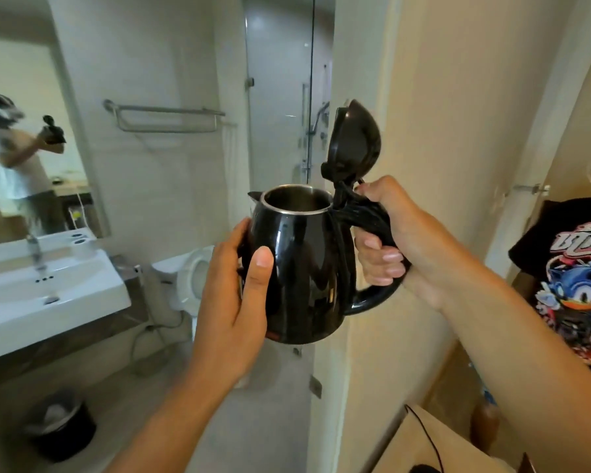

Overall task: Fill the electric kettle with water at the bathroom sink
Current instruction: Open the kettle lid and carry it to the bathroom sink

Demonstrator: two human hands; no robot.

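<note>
Kettle (301, 268): glossy black, lid up

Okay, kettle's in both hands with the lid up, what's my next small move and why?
Probably carry the kettle left to the faucet over the sink. The lid is already open, the right hand has the handle, the left hand steadies the body, and the kettle is still well short of the basin.

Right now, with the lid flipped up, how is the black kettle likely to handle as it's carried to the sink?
The kettle probably feels light: no water shows inside. Its glossy body may be slippery, so the left hand steadies it while the right hand grips the handle. The raised lid could flop shut if tilted.
</note>
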